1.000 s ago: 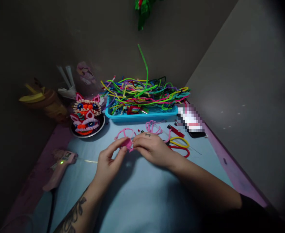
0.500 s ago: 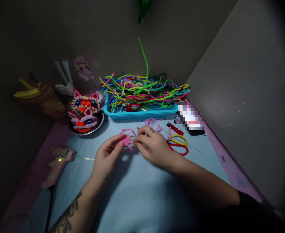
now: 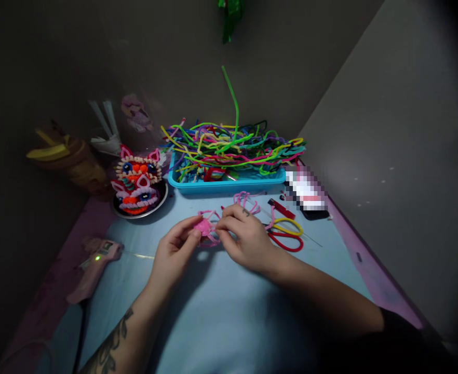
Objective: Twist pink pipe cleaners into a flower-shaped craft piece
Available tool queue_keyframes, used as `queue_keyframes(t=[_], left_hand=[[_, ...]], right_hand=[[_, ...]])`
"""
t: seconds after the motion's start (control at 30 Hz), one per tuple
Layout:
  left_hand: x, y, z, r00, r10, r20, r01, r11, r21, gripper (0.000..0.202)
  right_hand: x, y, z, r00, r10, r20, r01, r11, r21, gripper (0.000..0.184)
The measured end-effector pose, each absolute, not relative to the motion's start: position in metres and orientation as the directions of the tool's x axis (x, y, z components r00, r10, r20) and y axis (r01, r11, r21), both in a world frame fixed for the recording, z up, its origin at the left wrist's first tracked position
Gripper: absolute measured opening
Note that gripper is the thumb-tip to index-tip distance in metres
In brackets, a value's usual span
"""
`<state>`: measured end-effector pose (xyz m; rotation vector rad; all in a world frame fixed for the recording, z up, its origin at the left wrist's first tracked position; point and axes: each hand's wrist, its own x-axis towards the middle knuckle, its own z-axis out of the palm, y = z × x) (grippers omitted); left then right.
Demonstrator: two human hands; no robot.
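Observation:
Both hands meet over the light blue table top around a small pink pipe-cleaner piece with looped petals. My left hand pinches its left side between thumb and fingers. My right hand is closed on its right side, fingers curled over the loops. The piece is held just above the table.
A blue tray heaped with coloured pipe cleaners stands behind. A pipe-cleaner lion head sits on a metal dish at left. A pink glue gun with a green light lies front left. Yellow and red scissors lie right, beside another pink loop piece.
The pink piece has been turned and drawn tighter between the hands; its loops look more bunched. Both hands stay in nearly the same place.

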<state>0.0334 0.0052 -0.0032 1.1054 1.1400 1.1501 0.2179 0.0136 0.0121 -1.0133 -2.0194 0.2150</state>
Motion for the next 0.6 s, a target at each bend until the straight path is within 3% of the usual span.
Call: queue_keyframes(t=[0.23,0.6], left_hand=[[0.0333,0.0061,-0.0011,0.09,0.992,-0.088,-0.158,0.101,0.982,0.046],[0.035,0.0062,0.004,0.135,0.98,-0.143,-0.262,0.174,0.949,0.052]], right_hand=[[0.2172,0.0139,0.0109,-0.274,0.766,0.582,0.503,0.63,-0.592,0.013],[0.2146,0.0137,0.0051,-0.237,0.755,0.612,0.522,0.63,-0.575,0.013]])
